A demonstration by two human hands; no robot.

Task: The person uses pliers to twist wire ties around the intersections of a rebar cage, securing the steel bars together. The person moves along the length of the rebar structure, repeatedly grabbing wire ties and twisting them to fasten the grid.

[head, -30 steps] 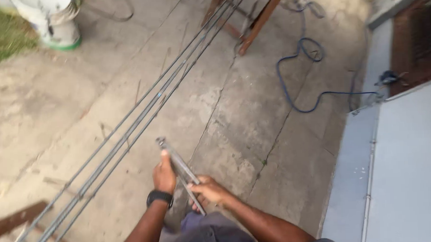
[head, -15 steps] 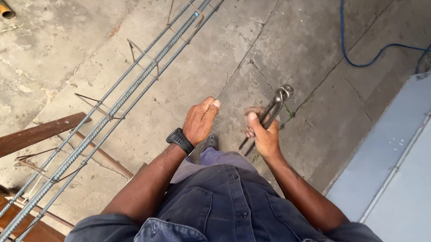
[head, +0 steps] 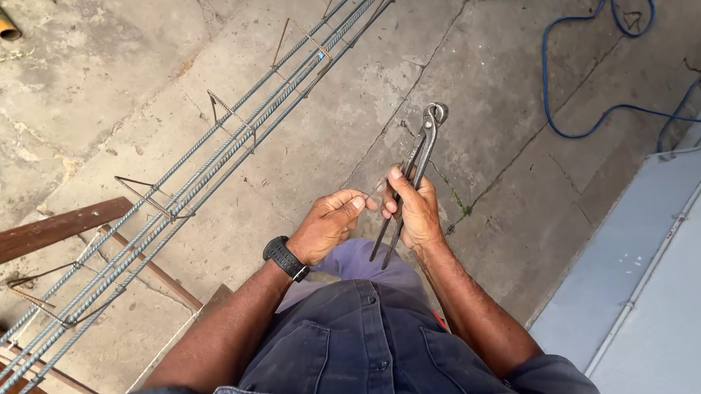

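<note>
Your right hand (head: 417, 210) grips the handles of the long steel pincers (head: 412, 179), fingers wrapped shut around them, the head pointing up and away from you over the concrete floor (head: 478, 76). Your left hand (head: 328, 225), with a black watch (head: 284, 258) at the wrist, has its fingers pressed together at the tips, pinching a thin wire (head: 375, 190) just beside the handles. The rebar cage (head: 210, 171) lies to your left, a blue cable (head: 572, 96) to your right.

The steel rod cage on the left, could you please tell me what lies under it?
Under the rod cage lies cracked concrete floor; its near end crosses a brown wooden beam. The person's left arm hides whatever supports the beam nearer them.
</note>
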